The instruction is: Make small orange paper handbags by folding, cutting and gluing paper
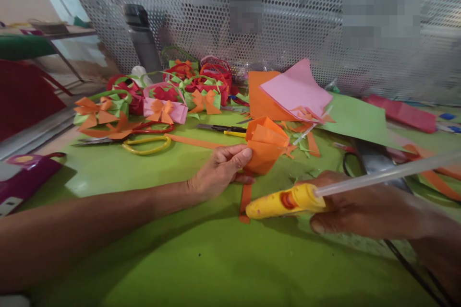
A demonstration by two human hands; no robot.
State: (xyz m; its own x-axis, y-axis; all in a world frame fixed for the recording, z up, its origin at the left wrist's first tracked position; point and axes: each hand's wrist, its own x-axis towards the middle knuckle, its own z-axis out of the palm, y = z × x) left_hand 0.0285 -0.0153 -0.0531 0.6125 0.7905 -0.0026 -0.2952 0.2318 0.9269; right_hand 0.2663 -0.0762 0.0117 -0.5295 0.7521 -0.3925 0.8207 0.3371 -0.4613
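Note:
My left hand (pixel 228 165) pinches the left side of a small orange paper basket (pixel 265 148), its thumb on the near face. An orange paper strip (pixel 246 199) runs down from beneath the basket toward me. In my right hand (pixel 342 211) is a yellow hot glue gun (pixel 286 201), its front end pointing left close over the strip's lower end. A clear glue stick (pixel 389 172) juts from the back of the gun to the right. Most of the right hand's fingers are hidden behind the gun.
Finished paper baskets with bows (pixel 163 110) cluster at the back left, near a grey bottle (pixel 142 41). Scissors (pixel 147 144) and a craft knife (pixel 221 128) lie nearer. Pink paper (pixel 297 88) and green paper (pixel 355 117) are stacked behind. A purple power strip (pixel 29 177) sits left.

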